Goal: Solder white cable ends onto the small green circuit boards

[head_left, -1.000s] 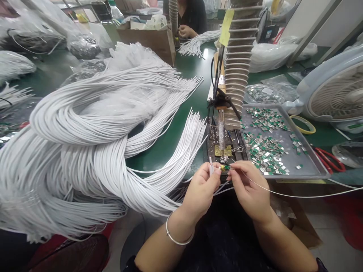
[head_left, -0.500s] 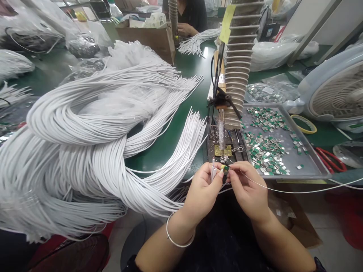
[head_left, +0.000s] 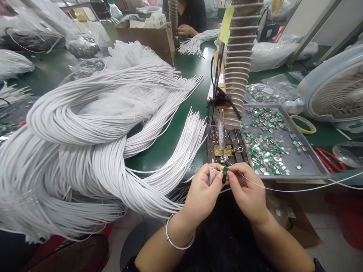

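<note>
My left hand (head_left: 202,190) is closed around white cable ends (head_left: 211,173) that stick up between its fingers. My right hand (head_left: 246,189) pinches a small green circuit board (head_left: 224,169) against the left fingertips, and a thin solder wire (head_left: 283,189) runs from it off to the right. Both hands sit at the table's near edge, just below the soldering iron tip (head_left: 221,136) and its dark stand (head_left: 224,145).
A huge pile of white cables (head_left: 93,139) fills the left half of the green table. A grey tray (head_left: 309,166) with several small green boards lies at right, next to a white fan (head_left: 334,94), red scissors (head_left: 330,158) and a tape ring (head_left: 303,124). Another person (head_left: 188,19) sits opposite.
Both hands have drifted slightly and the pinch on the small board has tightened; the white cable ends shifted a little between the left fingers. Everything else stays put.
</note>
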A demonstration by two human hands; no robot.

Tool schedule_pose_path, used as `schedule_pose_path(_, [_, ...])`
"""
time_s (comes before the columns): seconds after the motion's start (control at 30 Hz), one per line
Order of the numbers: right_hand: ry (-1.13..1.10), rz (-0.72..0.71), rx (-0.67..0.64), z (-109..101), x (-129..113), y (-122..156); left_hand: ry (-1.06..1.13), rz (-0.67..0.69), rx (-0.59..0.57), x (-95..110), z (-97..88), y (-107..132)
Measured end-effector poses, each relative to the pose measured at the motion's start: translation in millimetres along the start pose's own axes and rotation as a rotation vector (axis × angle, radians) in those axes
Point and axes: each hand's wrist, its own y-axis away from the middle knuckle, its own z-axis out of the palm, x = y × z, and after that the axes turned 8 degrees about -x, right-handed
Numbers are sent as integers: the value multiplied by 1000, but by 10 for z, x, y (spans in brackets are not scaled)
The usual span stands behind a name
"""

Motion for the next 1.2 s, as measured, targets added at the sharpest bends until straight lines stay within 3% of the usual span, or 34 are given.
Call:
schedule_pose_path(0.23, [171,-184,42,-34,52,48,-41,-18,38,-33,-41,-37])
schedule_pose_path(0.37, [159,-237,112,-21,96,106,-77,2,58,-53,-46,-80])
schedule_pose_path(0.6, [140,-339,103,-16,120,47,-76,37,58,-16,-8,-82])
schedule_pose_path(1.2, [265,-382,130,3,50,-75,-107,97,73,-9,5,-118])
